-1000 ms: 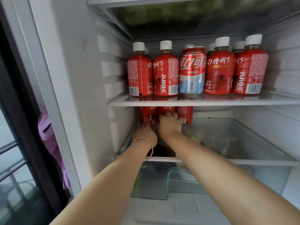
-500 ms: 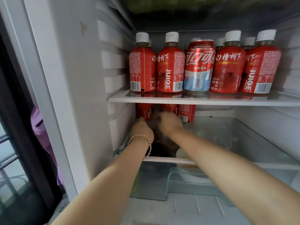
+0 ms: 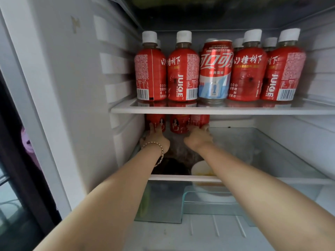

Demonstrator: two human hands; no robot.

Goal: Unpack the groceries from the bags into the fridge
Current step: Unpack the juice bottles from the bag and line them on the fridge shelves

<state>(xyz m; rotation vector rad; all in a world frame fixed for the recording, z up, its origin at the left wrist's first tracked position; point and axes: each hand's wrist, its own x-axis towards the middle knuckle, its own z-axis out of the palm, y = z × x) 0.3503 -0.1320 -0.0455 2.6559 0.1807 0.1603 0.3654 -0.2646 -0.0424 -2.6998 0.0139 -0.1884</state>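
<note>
In the fridge (image 3: 81, 109), three red cans are stood in a row at the back of the lower shelf (image 3: 272, 180), under the upper shelf (image 3: 235, 110). The left can (image 3: 155, 120) is gripped low by the left hand (image 3: 156, 137), the right can (image 3: 200, 120) by the right hand (image 3: 198, 137); the middle can (image 3: 178, 124) is flanked by both.

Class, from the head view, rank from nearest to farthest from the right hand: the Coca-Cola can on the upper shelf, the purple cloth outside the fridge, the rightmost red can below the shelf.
1. Rightmost red can, under the upper shelf: the right hand touches it.
2. Coca-Cola can, on that shelf, above.
3. Purple cloth, far left.
</note>
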